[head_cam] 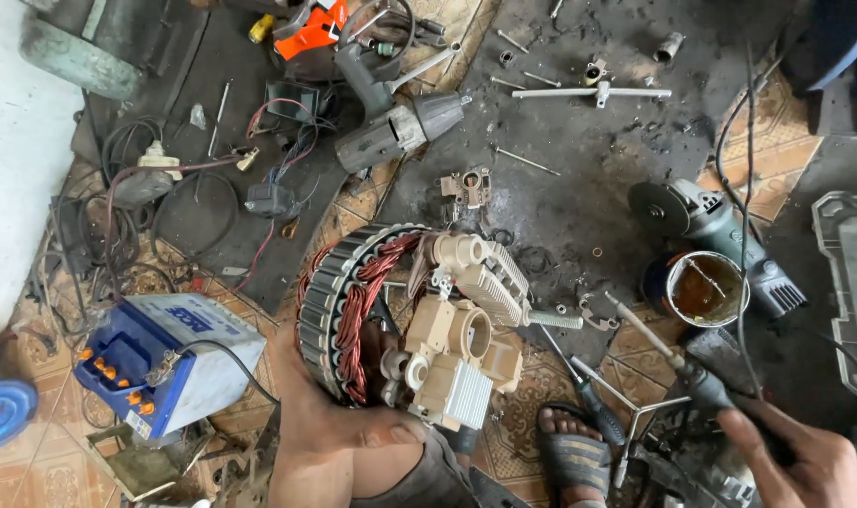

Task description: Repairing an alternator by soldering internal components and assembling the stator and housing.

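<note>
Copper-wired motor part (400, 320) sits gripped in the left hand (339, 428); right hand (805, 461) squeezes a screwdriver (668, 353) beside a tin (701, 287), grinder (720, 235) behind.

Alternator stator (348, 310) copper-wound, upright; dark-handled screwdriver (678, 362) tilted.

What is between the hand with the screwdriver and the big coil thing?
A black-handled screwdriver and a metal T-wrench lie on the floor between the right hand and the stator, which the left hand holds.
</note>
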